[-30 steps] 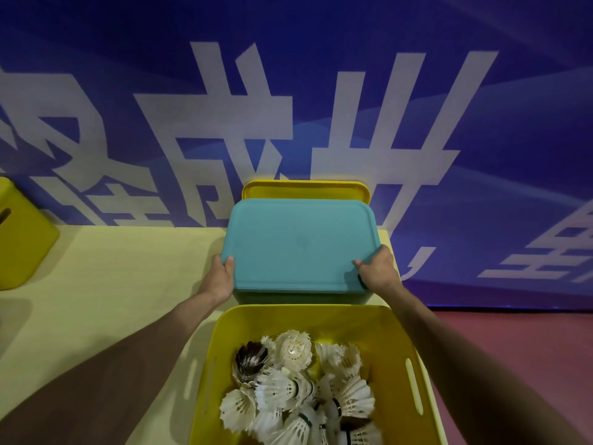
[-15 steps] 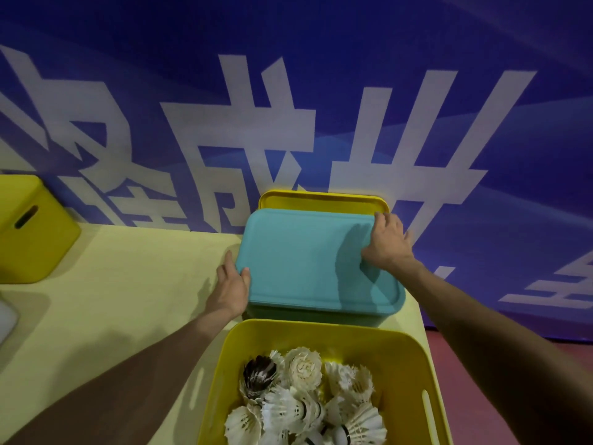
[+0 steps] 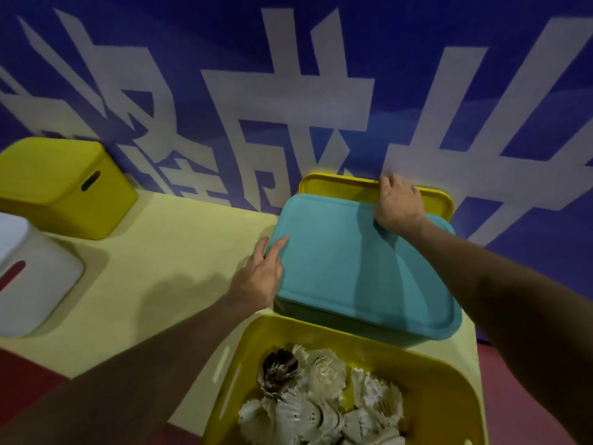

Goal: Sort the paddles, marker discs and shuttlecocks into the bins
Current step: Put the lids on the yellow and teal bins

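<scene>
A teal bin with its teal lid [image 3: 353, 271] on stands on the pale yellow table. Behind it a yellow lid [image 3: 340, 186] leans against the blue wall. My right hand [image 3: 396, 203] reaches over the teal lid, fingers on the top edge of the yellow lid. My left hand [image 3: 261, 274] lies with straight fingers against the teal lid's left edge. In front, an open yellow bin [image 3: 426, 377] holds several white shuttlecocks [image 3: 324, 403] and one dark one.
A closed yellow bin [image 3: 64, 184] with a slot handle sits at the back left by the wall. A white bin [image 3: 35, 277] stands at the left edge. The blue banner wall [image 3: 288, 91] is directly behind the table. Red floor shows at right.
My right hand left the teal lid's near right corner and went to the yellow lid behind it. My left hand slid forward along the teal lid's left edge, fingers now straight.
</scene>
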Demonstrator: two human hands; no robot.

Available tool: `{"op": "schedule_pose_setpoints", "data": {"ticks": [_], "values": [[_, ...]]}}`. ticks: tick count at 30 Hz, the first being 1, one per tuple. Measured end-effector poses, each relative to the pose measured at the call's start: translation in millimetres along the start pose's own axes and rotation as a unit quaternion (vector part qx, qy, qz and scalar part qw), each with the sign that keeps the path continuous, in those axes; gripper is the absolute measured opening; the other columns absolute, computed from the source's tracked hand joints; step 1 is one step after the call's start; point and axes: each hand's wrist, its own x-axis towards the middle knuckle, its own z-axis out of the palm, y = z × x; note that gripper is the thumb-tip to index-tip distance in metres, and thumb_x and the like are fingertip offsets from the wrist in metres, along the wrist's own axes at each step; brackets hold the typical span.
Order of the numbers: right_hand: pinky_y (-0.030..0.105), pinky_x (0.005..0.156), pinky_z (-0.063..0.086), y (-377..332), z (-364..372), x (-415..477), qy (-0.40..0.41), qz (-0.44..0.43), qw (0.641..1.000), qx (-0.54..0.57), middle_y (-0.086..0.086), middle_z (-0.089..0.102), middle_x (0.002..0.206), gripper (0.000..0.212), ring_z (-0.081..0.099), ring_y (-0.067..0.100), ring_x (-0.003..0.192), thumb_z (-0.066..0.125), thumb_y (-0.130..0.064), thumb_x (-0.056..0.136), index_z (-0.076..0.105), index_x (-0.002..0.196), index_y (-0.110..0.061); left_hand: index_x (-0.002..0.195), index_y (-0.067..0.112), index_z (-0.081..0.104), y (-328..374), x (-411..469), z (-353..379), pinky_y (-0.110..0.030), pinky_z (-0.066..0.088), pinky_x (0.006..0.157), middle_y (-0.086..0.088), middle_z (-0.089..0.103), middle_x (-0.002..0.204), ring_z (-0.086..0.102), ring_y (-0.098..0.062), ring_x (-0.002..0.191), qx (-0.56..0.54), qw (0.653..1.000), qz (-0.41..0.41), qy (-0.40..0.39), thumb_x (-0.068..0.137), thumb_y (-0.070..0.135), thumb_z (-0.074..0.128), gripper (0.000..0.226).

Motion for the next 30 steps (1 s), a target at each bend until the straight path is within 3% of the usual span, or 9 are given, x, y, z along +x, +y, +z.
{"op": "schedule_pose_setpoints", "data": {"ticks": [4,10,13,15,19,22,24,26,30], "values": [[0.045,0.098,0.037,-1.8,2.3,6.9,0.043,-0.01,0.999,-0.032,0.018,0.043,0.124,0.031,0.042,0.036,0.116,0.045,-0.019,0.096,0.052,0.123,-0.007,0.146,0.034,0.022,5.5,-1.4,-4.4,-0.049,0.048,0.093,-0.008,0.019,0.151,0.05,-0.032,0.117,-0.011,0.999,-0.033,-0.008,0.1,0.023,0.031,0.048],[0.037,0.088,0.037,3.3,-8.4,5.2,0.07,0.035,0.997,0.017,0.015,0.067,0.103,0.022,0.059,0.032,0.098,0.046,-0.015,0.096,0.067,0.101,-0.009,0.146,0.034,0.025,11.0,3.9,-21.9,-0.046,0.046,0.096,-0.009,0.019,0.151,0.047,-0.03,0.121,0.019,0.998,-0.04,-0.038,0.1,0.023,0.035,0.048],[0.039,0.088,0.036,3.6,-22.9,-3.7,0.109,0.082,0.989,0.054,0.02,0.066,0.105,0.024,0.057,0.035,0.102,0.051,-0.02,0.095,0.067,0.101,-0.002,0.143,0.035,0.032,19.3,8.3,-35.5,-0.045,0.042,0.103,-0.004,0.008,0.154,0.039,-0.028,0.128,0.018,0.997,-0.057,-0.04,0.097,0.027,0.043,0.048],[0.039,0.087,0.036,5.4,-35.6,-12.9,0.135,0.079,0.986,0.055,0.019,0.066,0.106,0.026,0.055,0.035,0.104,0.052,-0.024,0.095,0.069,0.106,-0.007,0.142,0.035,0.033,28.7,5.7,-43.7,-0.045,0.04,0.105,0.001,0.004,0.154,0.037,-0.028,0.131,-0.009,0.997,-0.076,-0.03,0.094,0.032,0.048,0.051],[0.04,0.086,0.039,8.6,-65.5,-40.8,0.184,0.079,0.973,0.113,0.022,0.067,0.102,0.023,0.056,0.038,0.101,0.056,-0.021,0.092,0.071,0.109,-0.016,0.142,0.029,0.036,57.9,-5.2,-62.0,-0.042,0.041,0.105,0.005,0.015,0.148,0.038,-0.024,0.13,-0.107,0.991,-0.068,0.028,0.089,0.045,0.054,0.058],[0.04,0.085,0.045,4.8,-86.0,-65.6,0.238,0.061,0.958,0.15,0.018,0.071,0.1,0.02,0.059,0.036,0.096,0.061,-0.019,0.089,0.073,0.104,-0.016,0.138,0.024,0.04,83.4,-16.0,-85.7,-0.035,0.046,0.092,0.001,0.036,0.137,0.049,-0.019,0.117,-0.19,0.976,-0.093,0.056,0.088,0.053,0.053,0.059],[0.038,0.084,0.045,0.6,-98.6,-83.8,0.272,0.03,0.949,0.154,0.013,0.073,0.096,0.018,0.061,0.031,0.09,0.062,-0.015,0.087,0.075,0.1,-0.015,0.134,0.018,0.041,93.7,-25.5,-100.8,-0.033,0.047,0.088,0.001,0.049,0.127,0.055,-0.015,0.106,-0.274,0.954,-0.112,0.047,0.086,0.06,0.051,0.064],[0.036,0.086,0.041,-5.9,-111.0,-103.4,0.306,0.011,0.938,0.159,0.008,0.074,0.09,0.016,0.061,0.025,0.084,0.062,-0.011,0.086,0.076,0.093,-0.015,0.139,0.017,0.038,99.3,-34.8,-114.8,-0.041,0.045,0.097,-0.005,0.051,0.134,0.057,-0.02,0.109,-0.38,0.916,-0.125,0.028,0.083,0.068,0.049,0.076],[0.039,0.095,0.038,-27.5,-133.2,-143.9,0.348,-0.008,0.921,0.176,0.002,0.075,0.088,0.014,0.06,0.02,0.084,0.068,-0.011,0.083,0.077,0.09,-0.018,0.145,0.021,0.03,105.1,-62.0,-143.9,-0.047,0.05,0.096,-0.016,0.052,0.134,0.065,-0.03,0.104,-0.57,0.809,-0.143,-0.01,0.083,0.067,0.049,0.08]]}}
